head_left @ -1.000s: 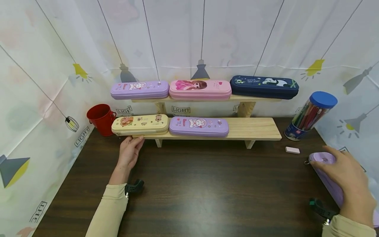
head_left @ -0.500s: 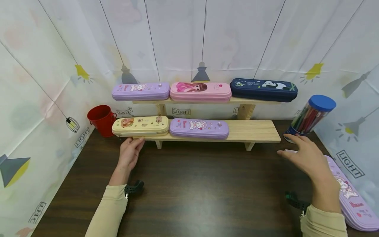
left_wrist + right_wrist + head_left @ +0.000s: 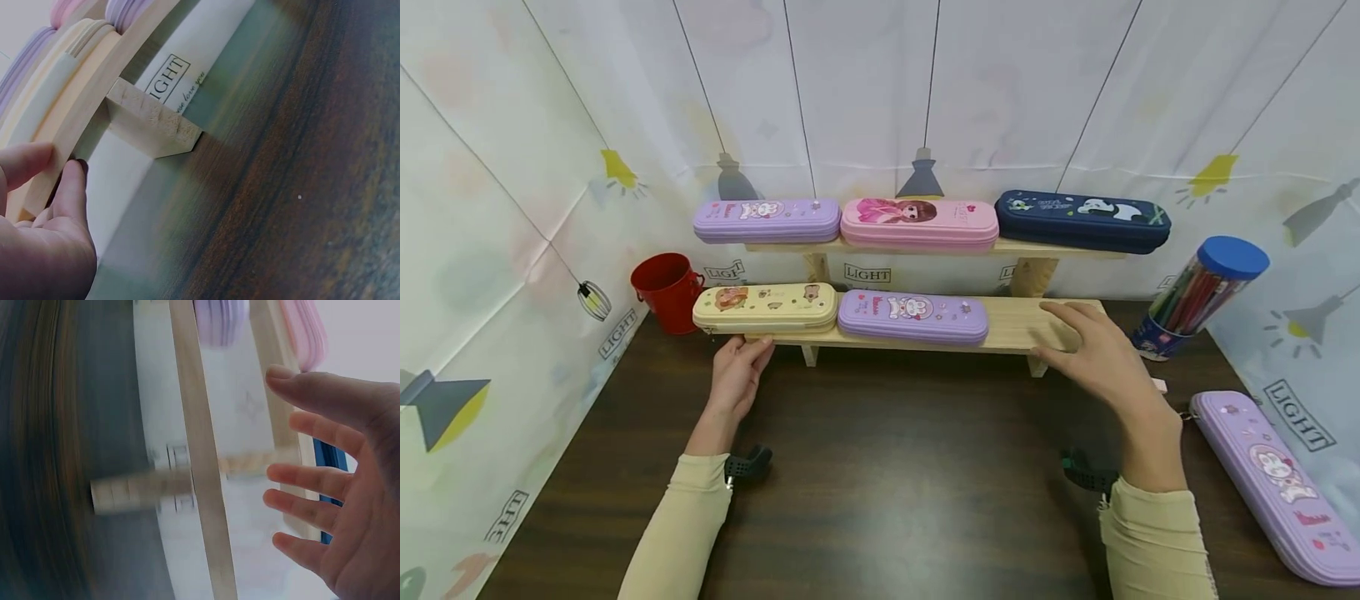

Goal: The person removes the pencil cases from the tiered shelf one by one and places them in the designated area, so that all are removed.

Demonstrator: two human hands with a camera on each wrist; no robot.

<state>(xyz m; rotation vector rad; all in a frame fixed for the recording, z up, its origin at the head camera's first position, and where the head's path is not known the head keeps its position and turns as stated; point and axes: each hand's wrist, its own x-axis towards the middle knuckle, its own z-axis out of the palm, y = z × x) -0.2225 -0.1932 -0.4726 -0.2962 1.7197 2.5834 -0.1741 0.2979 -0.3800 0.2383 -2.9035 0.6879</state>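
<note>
My left hand [image 3: 737,372] pinches the left end of the lower board of a two-tier wooden shelf [image 3: 1018,327]. In the left wrist view its thumb lies against the board's front edge, with the fingers underneath. Right above sits a yellow pencil case [image 3: 765,307], beside a purple pencil case [image 3: 913,317]. Over the bare right end of the lower board, my right hand [image 3: 1108,367] is spread, thumb and fingers apart, holding nothing. Along the upper board stand another purple pencil case [image 3: 767,221], a pink pencil case [image 3: 919,223] and a navy panda pencil case [image 3: 1083,221].
Left of the shelf stands a red bucket [image 3: 668,292]. At the right are a blue-lidded tub of coloured pens [image 3: 1199,298], a small pale block [image 3: 1160,385] partly behind my right wrist, and a purple pencil case [image 3: 1273,483] lying on the dark table [image 3: 895,483].
My right hand has moved left, from over the purple pencil case at the far right, past the pen tub, to the shelf's right end. My left hand keeps its hold on the shelf.
</note>
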